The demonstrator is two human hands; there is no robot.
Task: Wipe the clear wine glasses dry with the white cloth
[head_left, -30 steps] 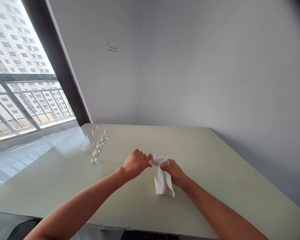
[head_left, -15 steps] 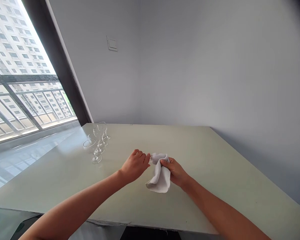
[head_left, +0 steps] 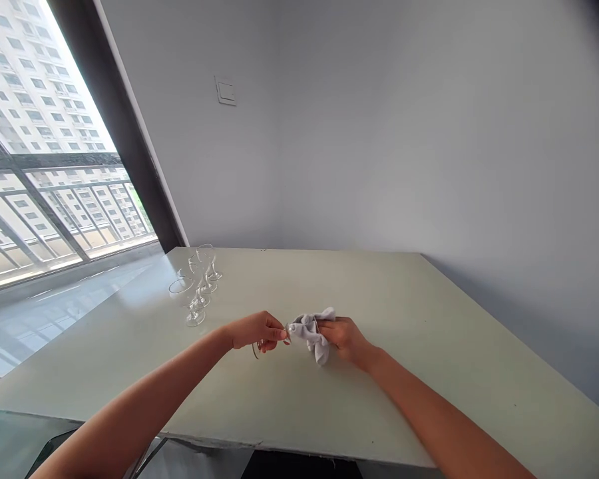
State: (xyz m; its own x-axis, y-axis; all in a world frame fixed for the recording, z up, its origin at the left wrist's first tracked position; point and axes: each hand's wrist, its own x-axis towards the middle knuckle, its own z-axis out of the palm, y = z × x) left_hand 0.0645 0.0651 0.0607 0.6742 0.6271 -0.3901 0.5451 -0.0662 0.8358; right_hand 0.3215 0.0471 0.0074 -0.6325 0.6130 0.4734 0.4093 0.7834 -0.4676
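A clear stemmed glass [head_left: 288, 332] lies sideways in my left hand [head_left: 257, 330], its fingers closed round the stem. The round foot of this glass sticks out below the hand, and its bowl points right. My right hand [head_left: 348, 341] presses a white cloth [head_left: 321, 351] into the mouth of the bowl. Its fingers reach to the rim, and the cloth partly hides them. One end of the cloth hangs outside the glass. Both hands are just above the pale table [head_left: 389, 392].
Several clear stemmed glasses [head_left: 196, 315] stand upright in a row on the left of the table. Grey walls [head_left: 379, 133] rise behind it, with a light switch [head_left: 225, 91]. A large window [head_left: 54, 193] is at the left.
My left hand has moved left and turned, so the foot and stem of the glass now show. The cloth, hanging loosely before, is now bunched in the bowl by my right hand.
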